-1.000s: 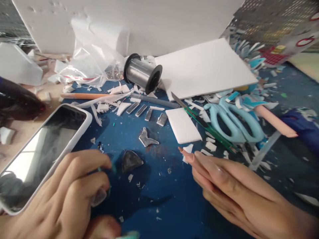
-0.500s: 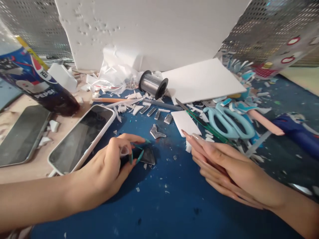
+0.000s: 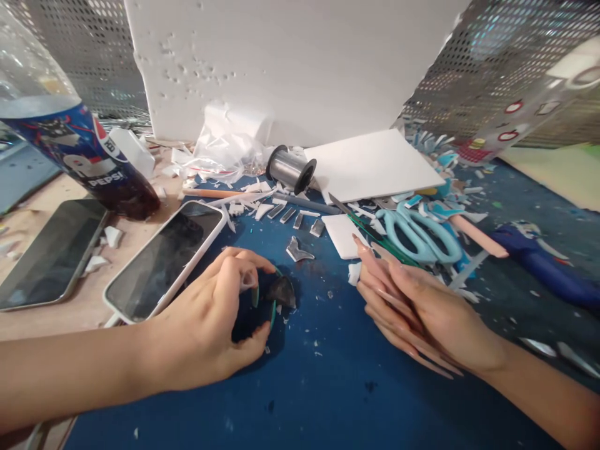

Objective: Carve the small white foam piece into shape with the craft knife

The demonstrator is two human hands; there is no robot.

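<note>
My left hand rests low over the blue mat, its thumb and fingers apart, with long green nails. Just beyond the nails lies a small dark fan-shaped piece; whether a fingertip touches it I cannot tell. My right hand hovers at the right with fingers pressed together and thumb along the index finger; anything inside is hidden. Between the hands, farther back, lies a small grey-and-white branched piece. Behind it are several small grey strips and a white card.
Two phones lie at the left near a tilted Pepsi cup. A wire spool, a white foam sheet and a plastic bag stand behind. Light-blue scissors and a dark blue tool lie at right among scraps.
My left thumb and fingers have spread apart and released the dark fan-shaped piece, which stays on the mat. My right hand keeps much the same pose. The view has shifted slightly.
</note>
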